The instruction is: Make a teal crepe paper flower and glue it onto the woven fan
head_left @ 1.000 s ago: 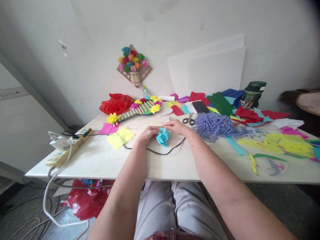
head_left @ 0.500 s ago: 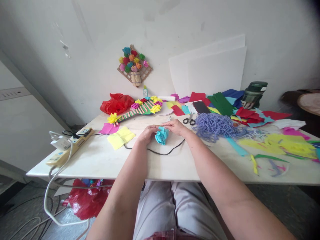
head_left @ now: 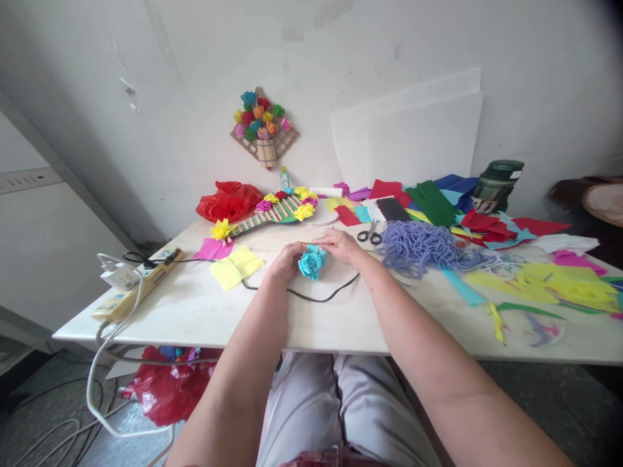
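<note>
A crumpled blue paper flower (head_left: 312, 262) is pinched between my two hands, just above the middle of the white table. Its left side is gripped by my left hand (head_left: 287, 261), whose fingers are closed. My right hand (head_left: 341, 246) is closed at the flower's upper edge, its fingertips meeting those of the left. A thin light-coloured stick or strip seems to run along the fingertips, but the fingers hide most of it. Beyond the hands lies a guitar-shaped craft piece (head_left: 272, 217) trimmed with paper flowers.
Black-handled scissors (head_left: 370, 235) and a heap of purple yarn (head_left: 421, 246) lie to the right, amid coloured paper sheets (head_left: 431, 202). A black cord (head_left: 324, 299) loops before the hands. At left are a power strip (head_left: 141, 285) and yellow paper (head_left: 237, 267). A dark bottle (head_left: 497, 187) stands behind.
The blue flower has shifted slightly left and turned a little in my fingers. Both hands keep their closed grip in nearly the same place.
</note>
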Tool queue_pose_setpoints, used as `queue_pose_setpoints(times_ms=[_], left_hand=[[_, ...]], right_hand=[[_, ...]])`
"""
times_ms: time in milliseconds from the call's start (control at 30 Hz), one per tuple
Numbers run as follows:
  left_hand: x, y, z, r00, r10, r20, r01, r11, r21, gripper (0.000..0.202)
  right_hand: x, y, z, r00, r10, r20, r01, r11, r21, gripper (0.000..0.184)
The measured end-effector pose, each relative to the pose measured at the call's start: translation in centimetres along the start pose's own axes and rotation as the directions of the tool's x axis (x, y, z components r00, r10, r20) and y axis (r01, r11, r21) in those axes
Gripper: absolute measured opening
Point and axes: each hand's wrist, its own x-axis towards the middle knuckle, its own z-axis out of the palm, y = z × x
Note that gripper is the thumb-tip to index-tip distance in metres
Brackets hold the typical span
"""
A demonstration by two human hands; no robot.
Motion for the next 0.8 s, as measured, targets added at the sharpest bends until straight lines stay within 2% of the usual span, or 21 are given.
queue_pose_setpoints(times_ms=[233,433,800], left_hand=[[-0.2,0.4,0.5,0.999,-0.038,-0.032,0.036,0.998,-0.052,0.011],[0.3,0.1,0.3,0.996,-0.064,-0.055,0.059,0.994,-0.091,0.019],[0.3,0.1,0.2,0.998,-0.044,-0.052,0.041,0.998,-0.052,0.011]], right_hand=[[0.2,0.8,0.5,0.998,-0.061,-0.003,0.061,0.998,0.02,0.029],[0.3,1.0,1.0,0.995,-0.098,-0.023,0.098,0.995,0.014,0.028],[0.0,0.3,0.5,1.0,-0.015,0.005,0.015,0.999,-0.037,0.029]])
